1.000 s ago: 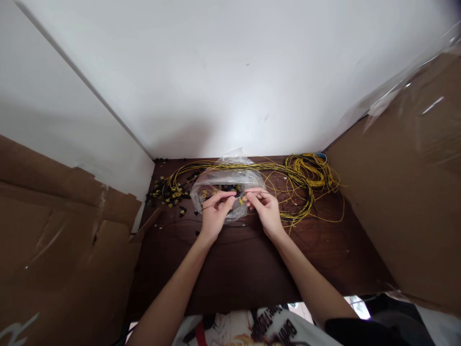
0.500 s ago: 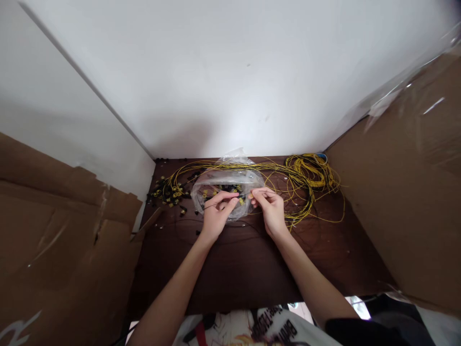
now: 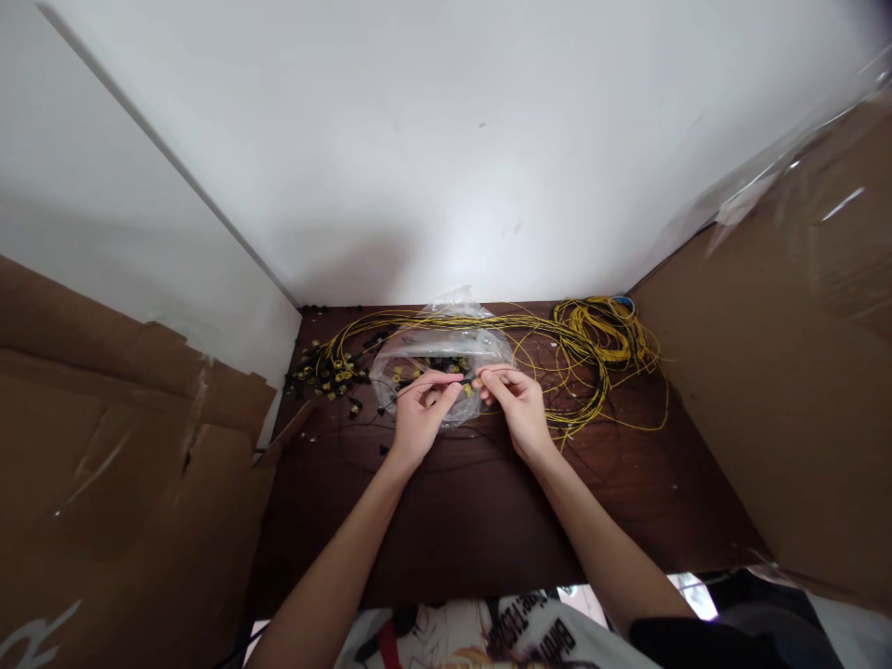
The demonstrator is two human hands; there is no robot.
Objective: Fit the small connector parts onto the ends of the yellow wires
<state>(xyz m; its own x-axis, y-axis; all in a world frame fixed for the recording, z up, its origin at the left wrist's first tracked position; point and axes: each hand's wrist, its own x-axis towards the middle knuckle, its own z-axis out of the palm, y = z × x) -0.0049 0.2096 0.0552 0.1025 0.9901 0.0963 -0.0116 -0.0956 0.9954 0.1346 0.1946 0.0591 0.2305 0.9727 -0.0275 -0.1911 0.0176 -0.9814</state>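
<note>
Over a clear plastic bag (image 3: pixel 446 347) holding black and yellow parts, my two hands are nearly fingertip to fingertip. My left hand (image 3: pixel 422 409) pinches a thin black wire with a small dark end piece at its fingertips. My right hand (image 3: pixel 514 401) pinches a small yellowish piece right against that dark end. Whether the two pieces are joined cannot be made out. Behind the hands, a bundle of yellow and black wires (image 3: pixel 599 339) runs across the table, coiled at the right. Its left end has a pile of yellow and black connectors (image 3: pixel 334 372).
The dark brown table (image 3: pixel 474 530) meets a white wall (image 3: pixel 446 158) at the back. Cardboard stands at the left (image 3: pixel 125 465) and at the right (image 3: pixel 780 353). A few small black bits lie near the table's back left corner.
My right hand has moved slightly left, bringing the yellowish piece up to the dark end at my left fingertips. My left hand has hardly moved.
</note>
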